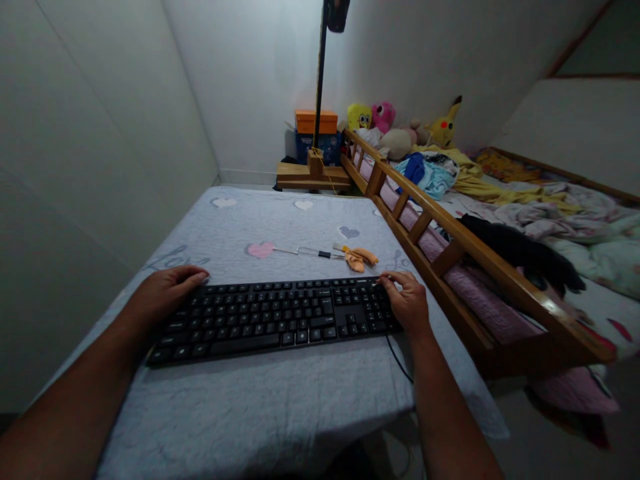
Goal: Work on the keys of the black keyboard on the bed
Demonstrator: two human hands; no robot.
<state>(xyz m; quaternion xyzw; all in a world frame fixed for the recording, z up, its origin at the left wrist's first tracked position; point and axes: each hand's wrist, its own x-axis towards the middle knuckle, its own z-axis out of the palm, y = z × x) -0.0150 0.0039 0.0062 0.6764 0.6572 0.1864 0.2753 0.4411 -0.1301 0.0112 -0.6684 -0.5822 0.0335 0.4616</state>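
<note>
A black keyboard (pixel 270 317) lies on the light cloth-covered table (pixel 260 407), its keys facing up and its rear edge away from me. My left hand (pixel 167 290) grips the keyboard's left end, fingers along the rear corner. At the right end, my right hand (pixel 406 297) pinches the keyboard's rear corner between thumb and fingers. Beyond the keyboard lie an orange cloth (pixel 356 259) and a thin wire-like tool with a black clip (pixel 324 254). A black cable (pixel 397 360) runs from under the keyboard's right part toward my right forearm.
A wooden bed rail (pixel 430 213) borders the table on the right, with clothes and plush toys on the bed behind it. At the far end stand an orange box (pixel 316 122) and a black pole (pixel 321 80) on a wooden base. A pale wall rises at left.
</note>
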